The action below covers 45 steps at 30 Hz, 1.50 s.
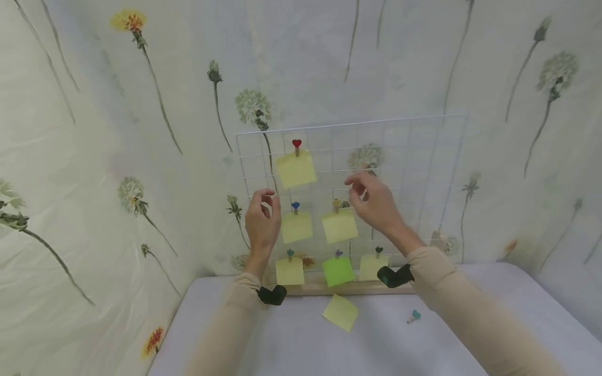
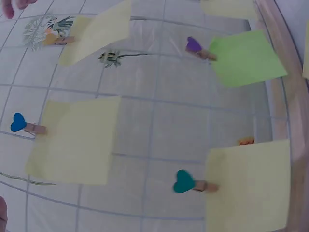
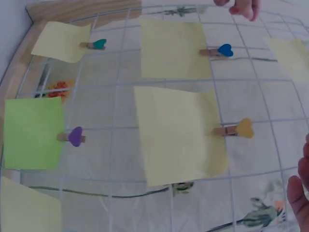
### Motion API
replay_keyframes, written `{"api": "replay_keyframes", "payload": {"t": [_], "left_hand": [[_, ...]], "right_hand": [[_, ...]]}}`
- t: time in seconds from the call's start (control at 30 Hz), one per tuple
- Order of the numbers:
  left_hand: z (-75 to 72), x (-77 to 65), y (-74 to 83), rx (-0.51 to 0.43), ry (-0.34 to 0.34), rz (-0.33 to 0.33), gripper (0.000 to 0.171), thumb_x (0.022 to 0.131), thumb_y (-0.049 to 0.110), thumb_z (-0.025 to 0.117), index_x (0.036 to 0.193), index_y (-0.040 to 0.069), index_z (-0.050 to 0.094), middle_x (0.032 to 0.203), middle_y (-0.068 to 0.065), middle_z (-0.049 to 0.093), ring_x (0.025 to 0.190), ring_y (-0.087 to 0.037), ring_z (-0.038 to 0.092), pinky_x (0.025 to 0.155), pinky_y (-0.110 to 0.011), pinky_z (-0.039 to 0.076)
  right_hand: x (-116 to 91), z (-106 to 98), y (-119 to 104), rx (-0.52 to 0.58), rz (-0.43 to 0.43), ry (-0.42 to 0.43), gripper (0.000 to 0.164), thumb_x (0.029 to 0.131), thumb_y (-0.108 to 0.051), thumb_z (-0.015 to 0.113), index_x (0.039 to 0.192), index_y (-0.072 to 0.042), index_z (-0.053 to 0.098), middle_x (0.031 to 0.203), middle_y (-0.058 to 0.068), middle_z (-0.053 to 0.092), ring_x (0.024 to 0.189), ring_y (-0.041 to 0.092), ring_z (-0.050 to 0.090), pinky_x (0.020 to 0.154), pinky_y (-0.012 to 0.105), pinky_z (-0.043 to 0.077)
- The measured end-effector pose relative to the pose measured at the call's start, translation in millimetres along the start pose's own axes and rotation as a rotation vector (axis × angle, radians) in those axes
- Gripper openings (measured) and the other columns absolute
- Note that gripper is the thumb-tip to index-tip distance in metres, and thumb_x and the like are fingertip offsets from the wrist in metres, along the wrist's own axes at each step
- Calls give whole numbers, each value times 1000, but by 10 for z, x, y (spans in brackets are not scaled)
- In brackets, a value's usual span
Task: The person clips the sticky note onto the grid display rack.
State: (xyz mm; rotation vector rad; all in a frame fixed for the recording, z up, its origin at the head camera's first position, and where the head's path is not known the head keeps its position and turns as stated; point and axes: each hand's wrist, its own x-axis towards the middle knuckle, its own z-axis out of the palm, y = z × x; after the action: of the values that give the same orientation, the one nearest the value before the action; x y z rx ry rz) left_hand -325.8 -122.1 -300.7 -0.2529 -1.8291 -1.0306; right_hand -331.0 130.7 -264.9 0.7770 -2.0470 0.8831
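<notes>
A white wire grid [image 1: 390, 123] stands upright, with sticky notes clipped to it by small heart-topped clothespins. My left hand [image 1: 263, 219] is raised by the grid's left side, fingers loosely bent and nothing in them. Beside it hangs a yellow note [image 1: 297, 227] under a blue-heart clothespin [image 1: 295, 207]. My right hand [image 1: 373, 203], likewise holding nothing, hovers before the grid with thumb and fingers curved apart. Just left of and below it, a yellow-heart clothespin [image 3: 236, 129] grips another yellow note [image 3: 181, 137]. Higher up, a red-heart clothespin [image 1: 297, 146] holds a yellow note [image 1: 297, 169].
The bottom row has a green note [image 1: 338, 271] between two yellow notes. A wooden base [image 1: 310, 289] supports the grid. On the white table [image 1: 291, 334] lie a loose yellow note [image 1: 341, 313] and a teal-heart clothespin [image 1: 414, 316]. Flower-patterned cloth hangs behind.
</notes>
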Motion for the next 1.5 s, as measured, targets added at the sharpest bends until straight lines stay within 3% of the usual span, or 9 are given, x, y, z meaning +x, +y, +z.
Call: {"api": "replay_keyframes", "payload": {"t": [0.17, 0.37, 0.6, 0.77, 0.97, 1.13, 1.27, 1.5], "left_hand": [[65, -245, -52, -42, -55, -25, 15, 94, 20, 55, 104, 11, 62, 82, -1, 60, 53, -11, 43, 46, -23, 34], [130, -510, -125, -64, -102, -55, 12, 92, 18, 58, 102, 12, 62, 82, 1, 59, 60, -10, 49, 51, -22, 40], [244, -833, -216, -117, -150, -59, 10, 93, 14, 57, 102, 11, 61, 86, -2, 59, 67, -12, 52, 57, -37, 48], [319, -1094, -238, -169, -184, -119, 10, 92, 12, 58, 101, 10, 62, 86, -3, 60, 67, -9, 52, 56, -28, 46], [479, -1437, -316, -256, -266, -139, 13, 95, 19, 56, 103, 10, 62, 89, -6, 64, 69, -5, 52, 53, -17, 41], [559, -1727, -381, -245, -352, -261, 9, 94, 18, 58, 101, 17, 63, 92, 1, 65, 74, -5, 55, 60, -18, 45], [558, -1925, -443, -236, -372, -359, 9, 92, 17, 60, 100, 18, 63, 93, 2, 66, 77, -5, 55, 64, -19, 46], [566, -2113, -594, -221, -384, -400, 10, 91, 16, 61, 100, 15, 64, 92, 1, 67, 77, -4, 56, 65, -19, 46]], "right_hand": [[-355, -53, 106, 52, 108, 7, 21, 89, -2, 52, 106, -9, 62, 80, 0, 57, 73, 8, 50, 59, 24, 44], [-713, 23, 238, 92, 176, -4, 22, 89, -1, 53, 109, -8, 60, 79, 0, 57, 74, 7, 51, 58, 18, 44], [-1065, 90, 408, 87, 241, -7, 24, 88, 2, 53, 110, -7, 58, 76, -1, 56, 73, 6, 51, 59, 17, 44], [-1319, 78, 484, 89, 284, -11, 27, 87, 4, 53, 111, -6, 59, 77, -1, 55, 73, 5, 50, 59, 17, 44], [-1675, 104, 562, 84, 374, -14, 33, 88, 3, 51, 117, -10, 59, 80, -2, 54, 74, 4, 49, 60, 18, 44], [-2021, 131, 661, 68, 540, 4, 31, 88, 1, 50, 115, -10, 61, 83, 0, 55, 74, 3, 49, 60, 17, 44], [-2292, 114, 746, 55, 654, 39, 28, 90, -1, 49, 112, -11, 62, 85, 2, 56, 71, 1, 50, 59, 16, 44], [-2578, 95, 923, 61, 753, 145, 23, 90, 1, 51, 106, -10, 64, 84, -2, 61, 68, -2, 54, 57, 15, 46]]}}
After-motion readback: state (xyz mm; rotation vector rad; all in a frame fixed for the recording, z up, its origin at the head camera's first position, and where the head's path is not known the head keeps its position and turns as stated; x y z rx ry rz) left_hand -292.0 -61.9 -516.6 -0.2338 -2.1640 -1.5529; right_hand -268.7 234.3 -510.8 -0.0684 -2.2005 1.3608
